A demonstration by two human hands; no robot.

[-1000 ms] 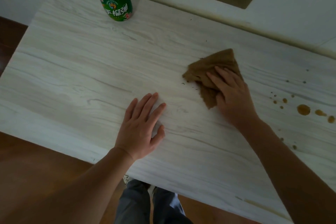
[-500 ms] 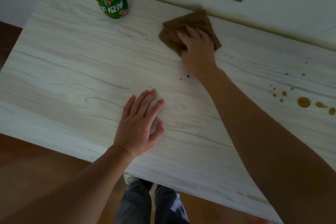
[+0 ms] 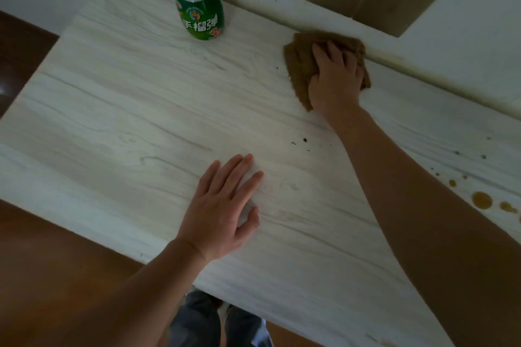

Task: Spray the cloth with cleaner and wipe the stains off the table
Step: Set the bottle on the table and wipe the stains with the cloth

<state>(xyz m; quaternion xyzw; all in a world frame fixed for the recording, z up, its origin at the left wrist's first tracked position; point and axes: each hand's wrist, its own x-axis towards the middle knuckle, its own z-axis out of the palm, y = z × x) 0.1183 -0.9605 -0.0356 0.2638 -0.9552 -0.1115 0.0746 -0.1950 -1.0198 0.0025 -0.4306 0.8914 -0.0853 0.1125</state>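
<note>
The right grip (image 3: 335, 79) has pushed the brown cloth (image 3: 298, 62) from the middle of the desk (image 3: 127, 110) to its far edge by the wall (image 3: 465, 36), and presses it there with flat fingers. The left grip (image 3: 222, 211) lies released on the desk. The orange stains (image 3: 482, 200) at the right are not yet wiped.

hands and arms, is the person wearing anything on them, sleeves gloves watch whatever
Nothing worn shows. The left hand and right hand have no gloves, rings or watch, and no sleeve appears on either arm as far up as the frame reaches.
</note>
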